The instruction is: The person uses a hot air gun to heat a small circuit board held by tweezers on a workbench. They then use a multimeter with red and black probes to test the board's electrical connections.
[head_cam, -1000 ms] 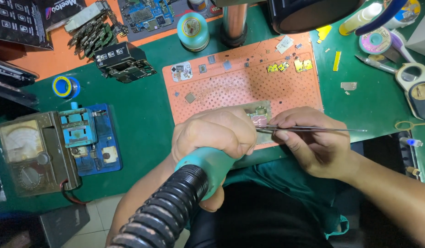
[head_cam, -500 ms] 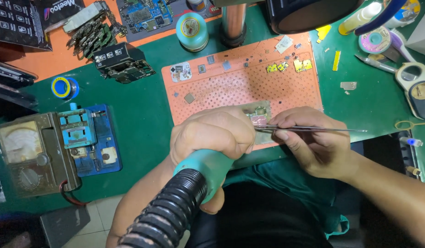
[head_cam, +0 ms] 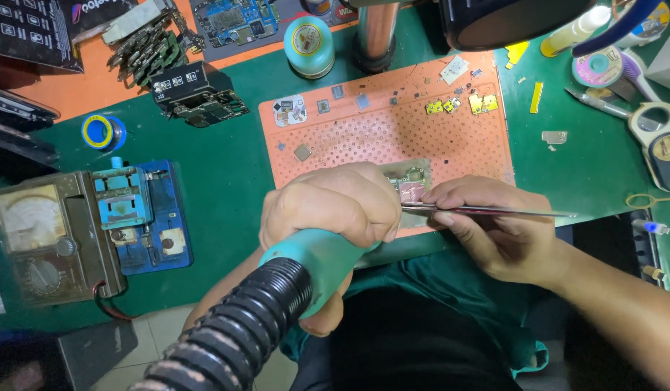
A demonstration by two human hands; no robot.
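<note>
Head view: the left hand [head_cam: 333,206] is wrapped in a full fist around the teal handle of a hot-air tool [head_cam: 313,264], whose black ribbed hose [head_cam: 234,333] runs down toward the camera. The nozzle end is hidden behind the knuckles, aimed at a small circuit board [head_cam: 409,182] lying on the lower edge of the orange perforated work mat [head_cam: 393,130]. The right hand [head_cam: 494,232] pinches a pair of slim metal tweezers [head_cam: 487,211] between thumb and forefinger, the other fingers curled under; the tweezer tips lie at the board, though whether they touch a part on it cannot be told.

Against the pictures from a second and half a second ago, almost nothing has shifted: both hands sit over the same spot on the mat, the fist has crept only a trace, and the tweezers lie on the same near-level line. This reads as a steady hold over the board, with heat and tweezers kept on one place rather than any part being lifted away.

Around them, on the green bench mat [head_cam: 226,181], an analogue meter [head_cam: 42,239] and a blue board holder [head_cam: 143,217] stand well to the left, and a round tin [head_cam: 309,45] sits above the orange mat.
</note>
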